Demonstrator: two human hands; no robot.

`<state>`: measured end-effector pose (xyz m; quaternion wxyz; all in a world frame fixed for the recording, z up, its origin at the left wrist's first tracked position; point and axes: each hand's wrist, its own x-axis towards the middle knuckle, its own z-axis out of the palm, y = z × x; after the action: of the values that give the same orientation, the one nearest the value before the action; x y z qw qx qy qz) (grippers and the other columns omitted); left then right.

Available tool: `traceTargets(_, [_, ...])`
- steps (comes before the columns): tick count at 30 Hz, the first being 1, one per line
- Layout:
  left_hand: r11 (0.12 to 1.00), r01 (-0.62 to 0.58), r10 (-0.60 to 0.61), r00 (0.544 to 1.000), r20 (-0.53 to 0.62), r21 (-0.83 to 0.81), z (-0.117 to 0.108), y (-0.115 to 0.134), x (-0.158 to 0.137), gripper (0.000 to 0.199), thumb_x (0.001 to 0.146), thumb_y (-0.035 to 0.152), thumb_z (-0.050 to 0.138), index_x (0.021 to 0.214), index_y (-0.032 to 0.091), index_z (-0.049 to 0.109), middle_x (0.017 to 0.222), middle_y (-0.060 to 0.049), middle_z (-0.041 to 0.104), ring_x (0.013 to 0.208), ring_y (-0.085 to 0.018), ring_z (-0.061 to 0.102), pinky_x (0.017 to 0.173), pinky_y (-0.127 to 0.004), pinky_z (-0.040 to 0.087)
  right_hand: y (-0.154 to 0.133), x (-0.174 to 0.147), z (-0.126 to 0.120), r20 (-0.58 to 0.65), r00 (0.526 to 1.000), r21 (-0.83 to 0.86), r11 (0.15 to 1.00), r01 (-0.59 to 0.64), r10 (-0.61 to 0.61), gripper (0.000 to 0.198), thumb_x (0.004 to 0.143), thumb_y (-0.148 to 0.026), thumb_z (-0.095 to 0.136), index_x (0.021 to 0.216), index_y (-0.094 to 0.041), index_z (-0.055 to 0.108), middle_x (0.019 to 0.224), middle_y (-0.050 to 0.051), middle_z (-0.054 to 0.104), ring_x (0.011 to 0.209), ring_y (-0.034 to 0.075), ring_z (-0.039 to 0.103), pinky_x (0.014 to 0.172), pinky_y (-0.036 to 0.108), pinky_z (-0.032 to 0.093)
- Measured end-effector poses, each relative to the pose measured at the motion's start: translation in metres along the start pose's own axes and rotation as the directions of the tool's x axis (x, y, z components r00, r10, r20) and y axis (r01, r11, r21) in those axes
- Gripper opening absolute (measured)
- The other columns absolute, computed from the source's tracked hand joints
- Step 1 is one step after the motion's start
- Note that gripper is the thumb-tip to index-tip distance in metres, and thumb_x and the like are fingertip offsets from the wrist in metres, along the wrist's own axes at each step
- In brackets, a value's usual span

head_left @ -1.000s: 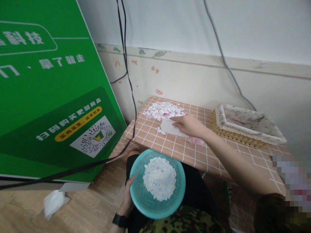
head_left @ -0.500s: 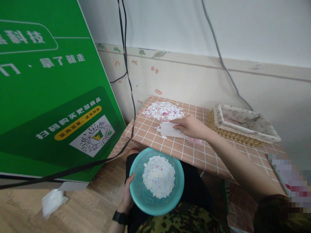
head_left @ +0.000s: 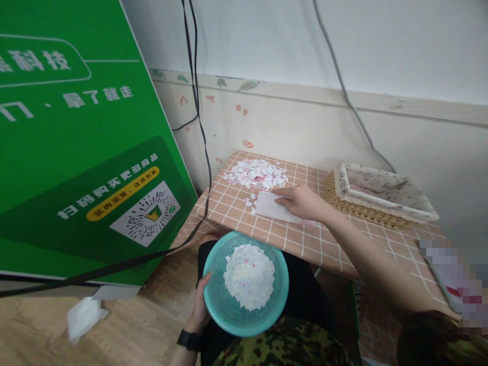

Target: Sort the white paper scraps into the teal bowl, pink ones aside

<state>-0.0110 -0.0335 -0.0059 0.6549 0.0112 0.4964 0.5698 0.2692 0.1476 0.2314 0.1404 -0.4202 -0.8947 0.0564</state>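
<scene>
My left hand (head_left: pixel 201 303) grips the left rim of a round turquoise plastic basket (head_left: pixel 281 300), which rests on my lap. Inside lies a heap of small white paper scraps (head_left: pixel 249 277) with a few pink bits. On the checked tabletop, my right hand (head_left: pixel 301 199) holds a flat white card (head_left: pixel 276 207) by its upper edge, fingers closed on it. A few loose scraps (head_left: pixel 249 200) lie just left of the card. Behind them is a larger pile of white and pink paper scraps (head_left: pixel 256 174). Some pink shows beyond the card's right end.
A cloth-lined wicker basket (head_left: pixel 373 206) stands on the table (head_left: pixel 236 216) at the right, by the wall. Black cords (head_left: pixel 208 178) hang at the left in front of a green panel (head_left: pixel 76 168). A white plastic bag (head_left: pixel 86 317) lies on the floor.
My right hand has shifted slightly to the right with the card, uncovering more loose scraps at its left end. My left hand and the turquoise basket are nearly unmoved.
</scene>
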Motion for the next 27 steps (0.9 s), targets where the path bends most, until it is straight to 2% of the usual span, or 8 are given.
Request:
traceTargets(4, [1.0, -0.028, 0.028, 1.0, 0.003, -0.002, -0.001, -0.001, 0.001, 0.025, 0.062, 0.035, 0.071, 0.075, 0.015, 0.073, 0.072, -0.005, 0.073, 0.063, -0.02, 0.065, 0.07, -0.035, 0.051, 0.006, 0.007, 0.002, -0.039, 0.999, 0.005, 1.0, -0.015, 0.015, 0.029, 0.084, -0.021, 0.049, 0.107, -0.022, 0.066, 0.091, 0.004, 0.07, 0.081, 0.017, 0.062, 0.07, 0.027, 0.041])
traceTargets(9, [0.999, -0.044, 0.044, 0.999, 0.015, -0.005, 0.001, 0.001, -0.001, 0.024, 0.061, 0.035, 0.073, 0.073, 0.015, 0.073, 0.07, -0.005, 0.073, 0.064, -0.021, 0.064, 0.07, -0.035, 0.051, 0.003, 0.005, 0.003, -0.085, 0.992, -0.013, 0.996, -0.09, 0.089, 0.029, 0.086, -0.024, 0.047, 0.108, -0.022, 0.066, 0.082, 0.004, 0.07, 0.073, 0.017, 0.062, 0.065, 0.028, 0.04])
traceTargets(14, [1.0, -0.02, 0.02, 0.999, 0.032, -0.004, 0.002, 0.001, -0.002, 0.025, 0.062, 0.036, 0.071, 0.074, 0.014, 0.073, 0.071, -0.006, 0.073, 0.063, -0.021, 0.064, 0.068, -0.036, 0.051, -0.024, -0.01, 0.009, -0.129, 0.982, 0.002, 0.99, -0.141, 0.141, 0.034, 0.088, -0.029, 0.046, 0.116, -0.021, 0.062, 0.077, 0.004, 0.07, 0.064, 0.015, 0.061, 0.058, 0.026, 0.037])
traceTargets(18, [0.999, -0.03, 0.031, 0.999, 0.025, -0.016, 0.001, 0.0, -0.001, 0.023, 0.064, 0.035, 0.07, 0.076, 0.015, 0.072, 0.072, -0.005, 0.073, 0.064, -0.02, 0.064, 0.069, -0.033, 0.05, -0.042, -0.019, 0.022, -0.088, 0.987, 0.017, 0.991, -0.131, 0.132, 0.036, 0.088, -0.027, 0.043, 0.119, -0.019, 0.059, 0.073, 0.005, 0.069, 0.058, 0.014, 0.058, 0.054, 0.025, 0.034])
traceTargets(21, [1.0, -0.026, 0.027, 0.999, 0.035, -0.011, 0.0, 0.0, -0.001, 0.021, 0.064, 0.034, 0.07, 0.074, 0.016, 0.072, 0.069, -0.004, 0.072, 0.061, -0.02, 0.064, 0.068, -0.034, 0.05, -0.046, -0.027, 0.029, -0.075, 0.984, 0.023, 0.987, -0.16, 0.161, 0.033, 0.088, -0.024, 0.041, 0.115, -0.017, 0.061, 0.072, 0.005, 0.068, 0.057, 0.014, 0.058, 0.054, 0.025, 0.034])
traceTargets(27, [0.999, -0.046, 0.046, 0.999, 0.023, -0.013, 0.0, 0.001, -0.001, 0.02, 0.059, 0.034, 0.073, 0.068, 0.016, 0.071, 0.064, -0.003, 0.071, 0.058, -0.019, 0.062, 0.064, -0.033, 0.051, -0.046, -0.055, 0.032, -0.147, 0.942, -0.005, 0.952, -0.307, 0.303, 0.031, 0.088, -0.024, 0.04, 0.109, -0.018, 0.062, 0.077, 0.007, 0.069, 0.063, 0.017, 0.06, 0.056, 0.026, 0.036])
